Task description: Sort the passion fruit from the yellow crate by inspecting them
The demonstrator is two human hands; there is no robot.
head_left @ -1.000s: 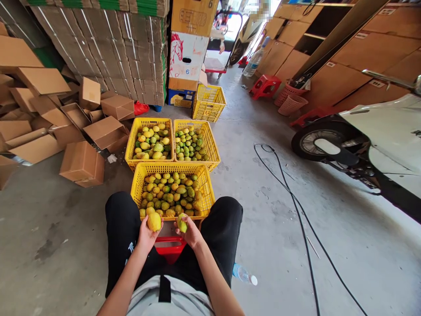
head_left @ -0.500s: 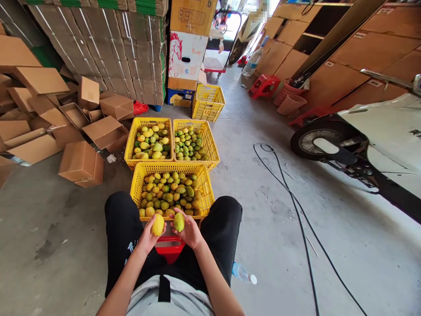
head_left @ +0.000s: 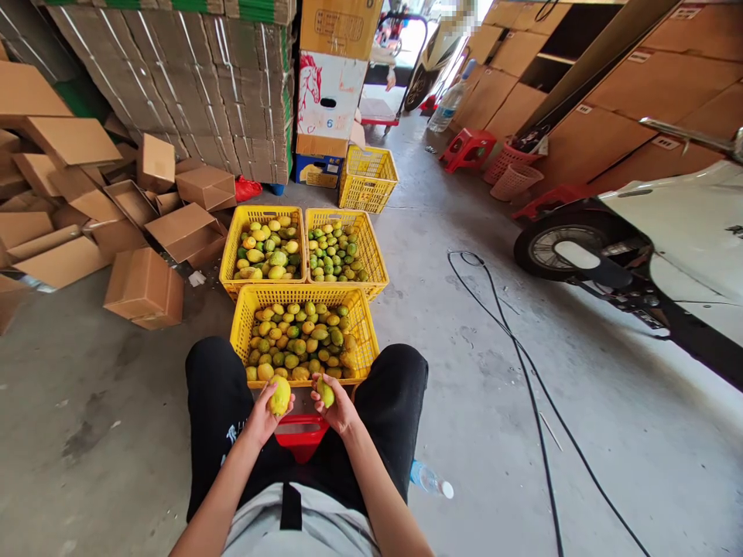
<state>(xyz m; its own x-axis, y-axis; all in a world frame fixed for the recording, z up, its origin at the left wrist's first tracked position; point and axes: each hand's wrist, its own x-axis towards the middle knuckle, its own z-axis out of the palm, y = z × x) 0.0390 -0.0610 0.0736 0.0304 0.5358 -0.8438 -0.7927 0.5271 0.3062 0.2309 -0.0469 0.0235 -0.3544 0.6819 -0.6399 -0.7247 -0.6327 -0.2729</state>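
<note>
I sit with my knees apart, a red stool (head_left: 300, 435) under me. My left hand (head_left: 264, 414) is closed around a yellow fruit (head_left: 279, 396). My right hand (head_left: 337, 410) grips a smaller yellow-green fruit (head_left: 325, 393). Both hands hover just behind the near rim of a yellow crate (head_left: 244, 329) full of green and yellow fruit. Two more yellow crates stand beyond it: the left crate (head_left: 231, 247) holds larger yellowish fruit, the right crate (head_left: 374, 255) holds smaller green fruit.
Loose cardboard boxes (head_left: 143, 288) lie piled on the left, flat cartons stacked behind them. A black cable (head_left: 522, 356) runs across the concrete floor. A white scooter (head_left: 655, 247) stands at the right. A plastic bottle (head_left: 428, 483) lies by my right leg. An empty yellow crate (head_left: 368, 179) sits farther back.
Both hands have turned the fruit they hold and shifted slightly; the right hand's fruit is now seen more edge-on. The crates have not moved.
</note>
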